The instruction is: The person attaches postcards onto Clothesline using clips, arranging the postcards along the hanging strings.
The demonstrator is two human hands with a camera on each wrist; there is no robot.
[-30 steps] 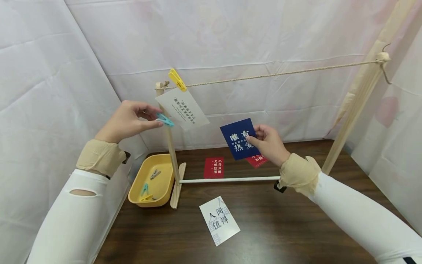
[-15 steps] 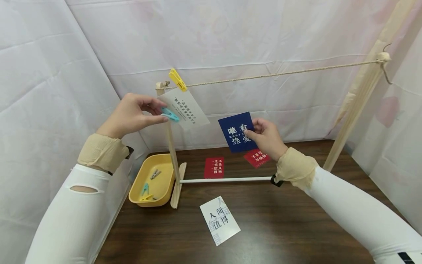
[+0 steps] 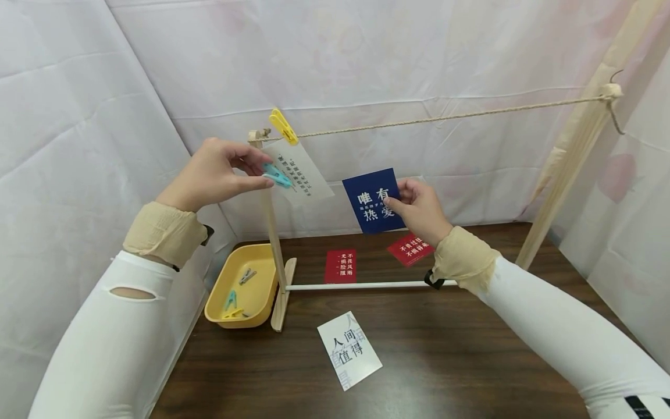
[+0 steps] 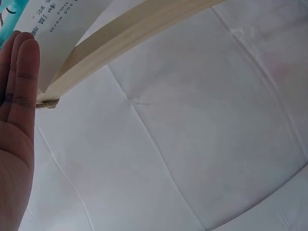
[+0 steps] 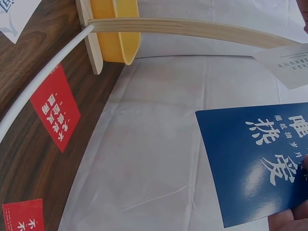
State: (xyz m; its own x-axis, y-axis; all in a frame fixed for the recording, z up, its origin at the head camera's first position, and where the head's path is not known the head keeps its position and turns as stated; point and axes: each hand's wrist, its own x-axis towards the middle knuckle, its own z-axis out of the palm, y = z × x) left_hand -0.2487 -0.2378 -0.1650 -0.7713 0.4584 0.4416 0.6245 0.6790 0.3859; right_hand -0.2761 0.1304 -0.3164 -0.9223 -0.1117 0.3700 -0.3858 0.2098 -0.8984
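My left hand [image 3: 222,173] pinches a light blue clothespin [image 3: 277,175] between thumb and fingers, in front of a white card [image 3: 300,174]. That card hangs tilted from the rope [image 3: 419,121] by a yellow clothespin [image 3: 283,127]. In the left wrist view the fingers [image 4: 25,72] are beside the blue clothespin [image 4: 8,21]. My right hand [image 3: 423,210] holds a dark blue card [image 3: 373,205] by its right edge, below the rope and right of the white card. The right wrist view shows this blue card [image 5: 245,159] with fingertips at its edge.
A yellow basket [image 3: 213,302] with several clothespins stands at the left post's foot [image 3: 280,308]. Two red cards [image 3: 340,266] lie behind the white crossbar [image 3: 366,285], and another white card [image 3: 349,350] lies in front. The right post [image 3: 565,174] is beyond my right arm.
My left hand has moved right and slightly up with the clothespin, now overlapping the hanging card. The right hand has raised the blue card and shifted it slightly left.
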